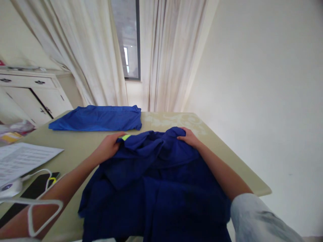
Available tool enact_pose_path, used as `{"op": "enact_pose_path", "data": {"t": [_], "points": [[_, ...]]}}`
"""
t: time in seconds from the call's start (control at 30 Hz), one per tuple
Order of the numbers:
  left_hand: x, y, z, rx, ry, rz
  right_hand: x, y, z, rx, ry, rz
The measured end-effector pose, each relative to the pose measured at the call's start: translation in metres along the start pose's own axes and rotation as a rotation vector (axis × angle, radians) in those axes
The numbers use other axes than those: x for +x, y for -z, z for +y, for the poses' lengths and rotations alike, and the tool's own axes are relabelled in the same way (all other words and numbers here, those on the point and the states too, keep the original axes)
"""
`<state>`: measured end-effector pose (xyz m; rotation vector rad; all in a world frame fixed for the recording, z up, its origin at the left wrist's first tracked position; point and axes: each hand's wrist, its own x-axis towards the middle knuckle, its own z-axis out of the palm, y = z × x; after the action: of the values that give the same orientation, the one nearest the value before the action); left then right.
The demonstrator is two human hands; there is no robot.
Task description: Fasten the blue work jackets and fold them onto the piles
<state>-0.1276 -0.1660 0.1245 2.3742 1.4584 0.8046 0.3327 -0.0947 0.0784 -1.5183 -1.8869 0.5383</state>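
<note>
A dark blue garment [156, 188] hangs bunched between my hands and spreads over the near part of the table [212, 137]. My left hand [109, 147] grips its upper left edge, beside a small lime-yellow strip [126, 137]. At the upper right, my right hand [189, 137] is closed on a gathered fold of the same cloth. Loose folds sag in the middle, and the lower part runs out of view at the bottom. Which kind of garment it is, I cannot tell. Beyond it lies a brighter blue folded cloth [101, 118], flat on the table's far left.
Printed paper [27, 158] lies at the left table edge. Near it are a white device [11, 188], a white cable [45, 202] and a black flat object [37, 185]. A white cabinet [37, 94] stands left, curtains [93, 50] hang behind, and a wall [264, 101] rises at right.
</note>
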Motion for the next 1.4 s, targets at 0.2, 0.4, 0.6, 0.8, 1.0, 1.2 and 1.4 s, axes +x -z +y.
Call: {"op": "enact_pose_path", "data": {"t": [0.2,0.4,0.6,0.8,1.0,1.2,1.4], "points": [[0.131,0.029,0.018,0.274,0.327,0.468,0.091,0.03,-0.048,-0.28,-0.003,0.428],[0.053,-0.066,0.014,0.213,-0.141,-0.008,0.024,-0.027,-0.031,-0.36,0.196,0.066],[-0.056,-0.133,0.007,0.351,0.001,-0.224,-0.08,-0.081,-0.005,-0.428,0.244,-0.257],[-0.112,-0.129,0.041,0.356,0.044,-0.25,-0.125,-0.062,-0.021,-0.57,0.349,-0.306],[-0.05,-0.093,0.062,0.211,0.063,-0.147,-0.056,-0.088,-0.085,-0.652,0.482,-0.208],[0.028,-0.08,0.045,0.01,0.064,0.292,0.029,-0.184,-0.13,-0.437,0.486,-0.231],[0.053,-0.104,0.018,-0.125,0.241,0.431,0.058,-0.068,-0.068,-0.212,0.057,0.476]]}}
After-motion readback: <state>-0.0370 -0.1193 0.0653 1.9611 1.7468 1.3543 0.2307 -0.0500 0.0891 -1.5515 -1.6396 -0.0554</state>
